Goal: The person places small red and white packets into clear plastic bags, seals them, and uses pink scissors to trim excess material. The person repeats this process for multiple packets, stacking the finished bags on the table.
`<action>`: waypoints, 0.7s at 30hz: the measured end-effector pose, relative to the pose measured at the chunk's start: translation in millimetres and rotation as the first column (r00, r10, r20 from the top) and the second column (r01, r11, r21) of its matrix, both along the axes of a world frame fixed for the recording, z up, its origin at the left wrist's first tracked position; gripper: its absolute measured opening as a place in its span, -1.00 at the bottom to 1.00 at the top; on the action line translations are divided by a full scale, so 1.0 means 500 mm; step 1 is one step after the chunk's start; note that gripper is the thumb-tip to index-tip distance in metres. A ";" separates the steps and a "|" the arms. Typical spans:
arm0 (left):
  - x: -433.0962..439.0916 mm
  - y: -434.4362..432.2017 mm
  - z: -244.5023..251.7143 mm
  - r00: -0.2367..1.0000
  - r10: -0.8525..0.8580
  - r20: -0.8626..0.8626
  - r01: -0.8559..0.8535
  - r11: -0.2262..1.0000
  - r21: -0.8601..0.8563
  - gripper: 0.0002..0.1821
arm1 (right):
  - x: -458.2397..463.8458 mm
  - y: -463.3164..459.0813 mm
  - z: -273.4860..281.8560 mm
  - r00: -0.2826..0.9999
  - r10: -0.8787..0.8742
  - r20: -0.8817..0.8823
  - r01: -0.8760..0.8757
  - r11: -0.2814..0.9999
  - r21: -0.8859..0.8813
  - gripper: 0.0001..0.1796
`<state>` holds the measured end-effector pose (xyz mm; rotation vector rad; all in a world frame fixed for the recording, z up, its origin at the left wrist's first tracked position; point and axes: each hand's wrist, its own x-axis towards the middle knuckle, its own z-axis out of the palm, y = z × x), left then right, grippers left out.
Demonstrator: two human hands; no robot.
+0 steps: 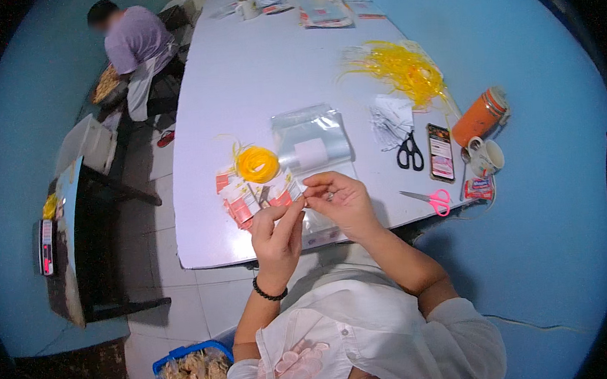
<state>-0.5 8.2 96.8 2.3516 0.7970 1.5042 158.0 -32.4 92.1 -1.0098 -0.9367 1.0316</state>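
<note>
My left hand [279, 235] and my right hand [343, 205] meet fingertip to fingertip above the near part of the table. They pinch something small and thin, mostly hidden by the fingers. Just beyond my left hand lie red-and-white printed tags [239, 206] in a loose pile. A coil of yellow ties [256, 164] rests against the pile's far side. Clear plastic bags [307, 124] lie flat beyond my hands, with a small white paper slip [310, 153] on top. More clear plastic [318, 225] shows beneath my wrists.
At right lie pink-handled scissors [440, 202], black-handled scissors [409, 153], a phone [440, 152], a mug [486, 157], an orange flask [479, 116] and yellow strands [400, 71]. A blue crate [160, 362] of bagged goods stands on the floor. A person [140, 40] sits at far left.
</note>
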 end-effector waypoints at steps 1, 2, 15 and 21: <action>-0.002 -0.001 0.001 1.000 0.007 -0.007 -0.007 1.000 0.006 -0.59 | -0.001 -0.001 0.004 1.000 -0.002 -0.023 0.001 1.000 -0.011 -0.61; -0.004 0.000 0.001 1.000 0.004 -0.007 -0.003 1.000 0.007 -0.59 | -0.002 -0.002 0.006 0.997 -0.010 -0.074 0.010 1.000 0.005 -0.62; -0.007 0.000 -0.009 1.000 0.017 -0.002 -0.017 0.997 0.082 -0.56 | 0.001 -0.004 0.011 0.991 0.012 -0.133 -0.013 1.000 -0.006 -0.66; 0.002 0.003 -0.002 1.000 0.021 -0.002 -0.021 0.993 0.115 -0.56 | 0.005 -0.008 0.027 0.996 0.007 -0.089 -0.012 0.998 -0.054 -0.67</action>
